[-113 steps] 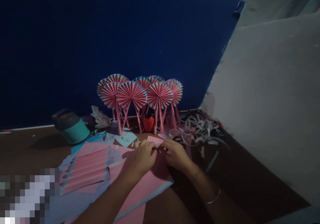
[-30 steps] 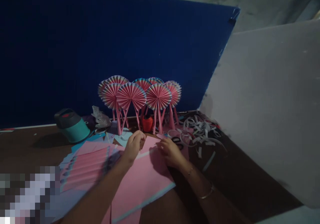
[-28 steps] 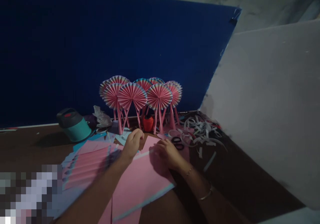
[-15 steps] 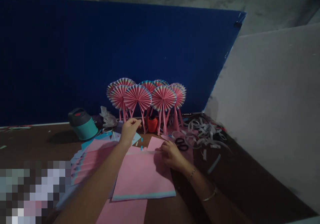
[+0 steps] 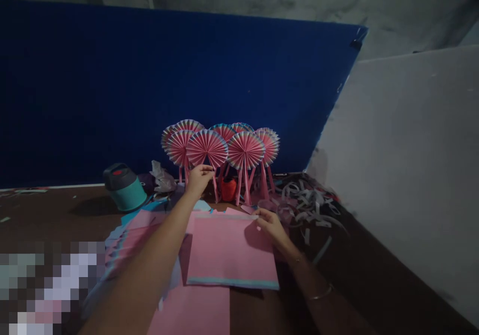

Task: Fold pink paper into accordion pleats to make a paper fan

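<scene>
A pink paper sheet (image 5: 228, 250) with pale blue bands along its far and near edges is before me. My right hand (image 5: 272, 229) pinches its far right corner between thumb and fingers. Beyond the sheet, my left hand (image 5: 200, 180) is raised with thumb and fingertips pressed together; whatever it may hold is too small to name. Its fingertips appear in front of the sticks of a folded pink paper fan (image 5: 207, 148); I cannot tell whether they touch. Under my left forearm lie pleated pink papers (image 5: 125, 247), partly hidden.
Several round paper fans (image 5: 246, 150) stand against a blue board (image 5: 187, 75). Between their sticks is a red spool-like object (image 5: 228, 189). A teal and black container (image 5: 125, 187) tilts at left. Curled pale strips (image 5: 312, 195) are heaped at right. Another pink sheet (image 5: 194, 310) lies nearest me.
The pink sheet has shifted right and slightly away from me, together with my right hand. My left hand has moved up and a little right, toward the fans.
</scene>
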`<state>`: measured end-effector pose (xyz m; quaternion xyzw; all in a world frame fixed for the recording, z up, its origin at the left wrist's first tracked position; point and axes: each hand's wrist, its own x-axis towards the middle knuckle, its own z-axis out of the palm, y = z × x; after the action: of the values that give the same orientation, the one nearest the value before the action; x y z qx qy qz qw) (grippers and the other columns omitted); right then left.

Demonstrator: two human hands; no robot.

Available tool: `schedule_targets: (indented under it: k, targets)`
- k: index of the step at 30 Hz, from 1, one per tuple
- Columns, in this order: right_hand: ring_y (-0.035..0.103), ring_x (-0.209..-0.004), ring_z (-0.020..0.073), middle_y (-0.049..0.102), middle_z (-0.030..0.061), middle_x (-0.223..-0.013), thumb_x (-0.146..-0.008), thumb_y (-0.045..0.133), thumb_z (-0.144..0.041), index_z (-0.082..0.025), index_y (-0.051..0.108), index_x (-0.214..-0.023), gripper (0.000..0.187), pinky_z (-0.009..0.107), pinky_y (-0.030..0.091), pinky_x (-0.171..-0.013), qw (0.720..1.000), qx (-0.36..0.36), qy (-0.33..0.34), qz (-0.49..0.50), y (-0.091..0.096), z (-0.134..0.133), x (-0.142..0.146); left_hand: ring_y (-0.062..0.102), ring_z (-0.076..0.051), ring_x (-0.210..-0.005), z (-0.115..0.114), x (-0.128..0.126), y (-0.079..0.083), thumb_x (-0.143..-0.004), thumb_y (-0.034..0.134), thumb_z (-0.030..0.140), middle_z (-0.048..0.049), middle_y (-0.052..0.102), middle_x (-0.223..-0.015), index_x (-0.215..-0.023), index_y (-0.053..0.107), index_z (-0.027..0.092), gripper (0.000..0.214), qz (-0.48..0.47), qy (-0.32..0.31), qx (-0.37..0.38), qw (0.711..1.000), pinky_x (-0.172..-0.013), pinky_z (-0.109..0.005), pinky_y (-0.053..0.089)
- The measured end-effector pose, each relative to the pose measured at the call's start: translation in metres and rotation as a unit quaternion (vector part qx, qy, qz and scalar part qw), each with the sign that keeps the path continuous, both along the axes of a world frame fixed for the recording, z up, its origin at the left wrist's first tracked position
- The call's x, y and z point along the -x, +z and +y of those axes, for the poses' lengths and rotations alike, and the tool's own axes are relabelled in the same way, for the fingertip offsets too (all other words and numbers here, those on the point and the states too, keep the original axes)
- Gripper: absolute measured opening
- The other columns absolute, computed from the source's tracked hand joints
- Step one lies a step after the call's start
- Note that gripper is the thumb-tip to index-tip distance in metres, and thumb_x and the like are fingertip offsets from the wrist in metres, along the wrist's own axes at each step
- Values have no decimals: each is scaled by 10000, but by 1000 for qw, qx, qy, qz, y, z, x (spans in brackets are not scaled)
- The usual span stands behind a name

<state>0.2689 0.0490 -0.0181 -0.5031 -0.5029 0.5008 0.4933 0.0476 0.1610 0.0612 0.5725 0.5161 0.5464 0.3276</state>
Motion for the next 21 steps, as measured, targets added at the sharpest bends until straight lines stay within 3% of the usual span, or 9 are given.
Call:
schedule_targets:
  k: [4,6,9,12,16,21]
  targets:
    - [383,-438,79,476,-51,-492,-562,603,-287,-178,558,-630,136,197,255,-441,999,20,-19,30,3,-1,-1,548,-150,-552,-17,6,-4,-682,642,350,7,602,-514,-544,628,188,213,104,-43,-16,993,-587,-255,377]
    - [386,-448,79,477,-50,-500,-540,597,-267,-178,555,-610,121,198,251,-446,999,23,-21,43,5,-2,-1,538,-151,-544,-32,16,-8,-706,622,387,13,594,-508,-543,624,199,249,140,-47,-24,989,-564,-252,351]
    - [387,-459,79,481,-48,-507,-516,596,-250,-177,556,-596,116,196,249,-449,998,30,-19,61,7,-3,-1,513,-148,-525,-60,38,-16,-766,540,441,11,577,-508,-542,603,205,331,165,-17,-28,986,-539,-255,328]
    - [383,-455,76,489,-48,-516,-523,597,-252,-176,572,-623,127,192,240,-443,996,43,-24,72,5,-2,-2,460,-142,-430,-88,58,-27,-824,420,520,16,456,-386,-415,463,215,511,169,19,-10,985,-497,-261,336]
    - [375,-446,70,480,-53,-505,-505,596,-236,-174,569,-609,124,188,232,-437,996,42,-31,72,-1,2,-4,581,-172,-583,-111,71,-43,-776,498,494,-2,621,-557,-576,602,202,369,133,44,-2,990,-565,-256,435]
    - [369,-421,71,474,-54,-483,-527,627,-283,-180,563,-615,150,197,239,-435,998,38,-17,55,-4,6,-10,657,-215,-793,-114,71,-54,-754,547,443,-38,733,-774,-742,711,206,289,123,15,2,992,-721,-294,493]
